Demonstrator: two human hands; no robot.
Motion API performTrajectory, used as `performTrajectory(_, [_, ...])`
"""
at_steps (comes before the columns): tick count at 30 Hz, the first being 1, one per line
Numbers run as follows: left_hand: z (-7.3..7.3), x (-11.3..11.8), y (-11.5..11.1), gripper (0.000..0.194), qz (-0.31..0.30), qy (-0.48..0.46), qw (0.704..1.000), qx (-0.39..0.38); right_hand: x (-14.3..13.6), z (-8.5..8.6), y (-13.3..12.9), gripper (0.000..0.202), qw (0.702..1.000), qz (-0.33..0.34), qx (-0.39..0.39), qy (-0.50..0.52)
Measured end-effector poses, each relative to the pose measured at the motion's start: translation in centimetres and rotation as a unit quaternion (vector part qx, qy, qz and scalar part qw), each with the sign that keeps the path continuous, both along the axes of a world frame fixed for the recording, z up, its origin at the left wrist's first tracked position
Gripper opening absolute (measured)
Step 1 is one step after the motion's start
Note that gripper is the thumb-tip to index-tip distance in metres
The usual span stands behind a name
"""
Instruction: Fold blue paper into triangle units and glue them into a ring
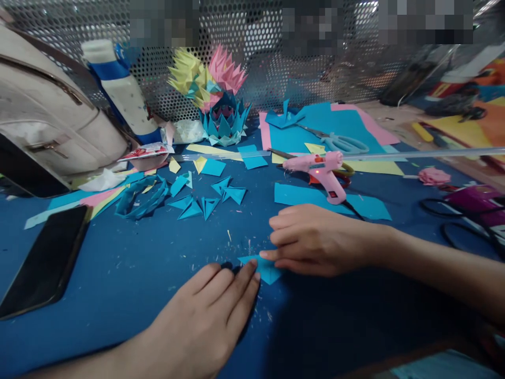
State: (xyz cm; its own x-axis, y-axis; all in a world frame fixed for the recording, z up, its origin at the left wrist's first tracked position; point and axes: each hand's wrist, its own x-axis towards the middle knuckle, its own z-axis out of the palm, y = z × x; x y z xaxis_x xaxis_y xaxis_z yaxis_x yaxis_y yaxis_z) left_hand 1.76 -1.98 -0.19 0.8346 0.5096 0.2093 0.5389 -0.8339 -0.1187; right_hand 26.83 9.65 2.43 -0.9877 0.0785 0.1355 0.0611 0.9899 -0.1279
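A small folded piece of blue paper lies on the dark blue table between my hands. My left hand presses its fingertips on the paper's left part, with the fingers held together. From the right, my right hand touches the upper edge with an extended fingertip, its other fingers curled; the hand covers the paper's right side. Beyond them are several folded blue triangles and a ring of blue paper. A pink glue gun rests behind my right hand, over a blue paper strip.
A phone lies at the left, near a bag and a bottle. Paper flowers stand at the back. Scissors rest on blue sheets. A cable trails from the glue gun behind my right wrist.
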Motion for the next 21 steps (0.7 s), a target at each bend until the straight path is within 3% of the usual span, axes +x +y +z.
performTrajectory(9, [-0.2, 0.4, -0.6, 0.042, 0.045, -0.017, 0.998, 0.040, 0.7, 1.0, -0.6, 0.041, 0.998, -0.027, -0.003, -0.064])
performTrajectory(13, [-0.1, 0.3, -0.5, 0.043, 0.039, -0.016, 0.999, 0.029, 0.4, -0.5, -0.3, 0.044, 0.999, -0.044, -0.009, 0.026])
performTrajectory(17, [0.1, 0.1, 0.0, 0.053, 0.038, -0.015, 0.998, -0.046, -0.5, -2.2, -0.2, 0.025, 0.990, -0.086, -0.098, 0.050])
performTrajectory(21, [0.2, 0.1, 0.8, 0.055, 0.040, -0.024, 0.996, -0.081, -0.9, -2.5, -0.8, 0.016, 0.975, -0.142, -0.163, 0.057])
